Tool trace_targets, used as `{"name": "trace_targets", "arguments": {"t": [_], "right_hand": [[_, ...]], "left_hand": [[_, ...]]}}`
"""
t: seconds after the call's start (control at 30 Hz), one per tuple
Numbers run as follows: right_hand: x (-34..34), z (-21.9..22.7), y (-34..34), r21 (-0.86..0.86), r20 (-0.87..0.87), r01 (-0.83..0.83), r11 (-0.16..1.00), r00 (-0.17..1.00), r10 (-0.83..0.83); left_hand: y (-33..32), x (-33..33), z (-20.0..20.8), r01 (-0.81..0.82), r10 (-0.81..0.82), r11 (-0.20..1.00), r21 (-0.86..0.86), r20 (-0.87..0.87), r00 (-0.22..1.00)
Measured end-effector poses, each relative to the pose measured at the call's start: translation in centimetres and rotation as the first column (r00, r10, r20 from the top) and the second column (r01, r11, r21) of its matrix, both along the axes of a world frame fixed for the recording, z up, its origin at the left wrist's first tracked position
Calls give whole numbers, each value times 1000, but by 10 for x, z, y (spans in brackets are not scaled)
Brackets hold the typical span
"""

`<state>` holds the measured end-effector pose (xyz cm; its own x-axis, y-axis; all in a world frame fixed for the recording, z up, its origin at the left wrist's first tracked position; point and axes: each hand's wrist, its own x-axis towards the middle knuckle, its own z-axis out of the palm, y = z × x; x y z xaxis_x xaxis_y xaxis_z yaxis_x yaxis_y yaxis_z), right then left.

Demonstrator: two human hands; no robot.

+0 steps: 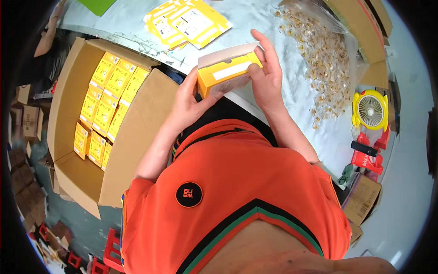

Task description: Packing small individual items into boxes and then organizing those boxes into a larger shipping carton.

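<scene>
A small yellow carton (214, 82) is held up in front of me over the near edge of the table. Its white-lined flap (214, 57) stands raised along the far side. My left hand (189, 101) grips the carton's left end, thumb along the near face and fingers partly hidden behind it. At the right end my right hand (267, 77) presses its thumb on the yellow top panel, with the index finger stretched out beyond the flap. What is inside the carton cannot be seen.
Left of me, an open cardboard box (68, 114) holds several yellow cartons (106, 112). Flat yellow cartons (194, 23) lie at the table's far side. Many small clear-wrapped pieces (324, 64) spread to the right, near a yellow fan (370, 110). Another person's arm (45, 41) shows at upper left.
</scene>
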<state>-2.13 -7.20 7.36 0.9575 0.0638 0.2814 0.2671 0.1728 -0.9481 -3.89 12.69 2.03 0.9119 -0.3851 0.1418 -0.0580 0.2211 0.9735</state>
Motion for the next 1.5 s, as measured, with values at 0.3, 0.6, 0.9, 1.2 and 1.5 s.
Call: {"name": "trace_targets", "arguments": {"t": [0.3,0.6,0.9,1.2,1.5], "right_hand": [[38,-6,61,135,-191,-67,989,977,92],[53,-14,113,176,-175,-181,968,962,211],[53,-46,72,-60,-396,-180,982,907,142],[30,-67,73,-62,-507,-215,975,848,155],[16,-64,46,-124,-522,-68,990,853,-7]], "left_hand": [[63,11,-2,212,-294,928,-306,-252,922],[117,5,17,108,-203,919,-380,-219,954],[342,-76,-1,-477,556,620,622,80,827],[422,-62,-110,-185,592,7,983,145,793],[435,28,-129,-67,467,-433,899,287,837]]}}
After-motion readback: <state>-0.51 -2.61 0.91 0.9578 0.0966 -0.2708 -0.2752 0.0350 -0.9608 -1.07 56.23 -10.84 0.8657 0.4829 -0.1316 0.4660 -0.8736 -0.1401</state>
